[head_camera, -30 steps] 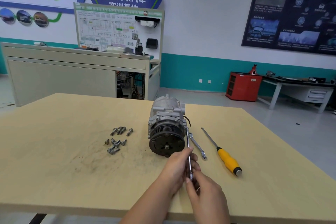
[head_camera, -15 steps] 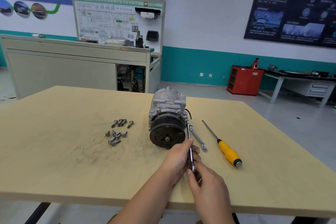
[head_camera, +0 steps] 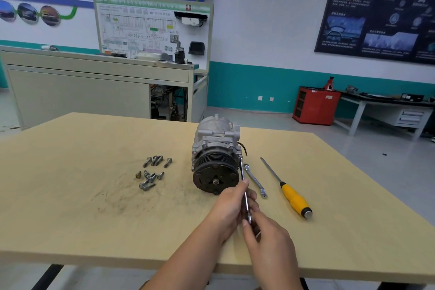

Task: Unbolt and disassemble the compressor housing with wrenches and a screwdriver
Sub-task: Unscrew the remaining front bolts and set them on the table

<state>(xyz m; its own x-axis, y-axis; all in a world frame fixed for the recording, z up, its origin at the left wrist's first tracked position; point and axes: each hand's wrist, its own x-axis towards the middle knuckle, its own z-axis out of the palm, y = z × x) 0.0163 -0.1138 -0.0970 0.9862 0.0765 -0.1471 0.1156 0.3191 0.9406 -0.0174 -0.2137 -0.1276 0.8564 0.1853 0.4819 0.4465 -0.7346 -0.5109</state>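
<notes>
Nothing has shifted: left hand grips the wrench, right hand pinches its end.

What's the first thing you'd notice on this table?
The grey compressor sits in the middle of the table, its black pulley facing us. The left hand and right hand hold a wrench against its right side. Loose bolts lie left of it, a yellow-handled screwdriver right.
</notes>
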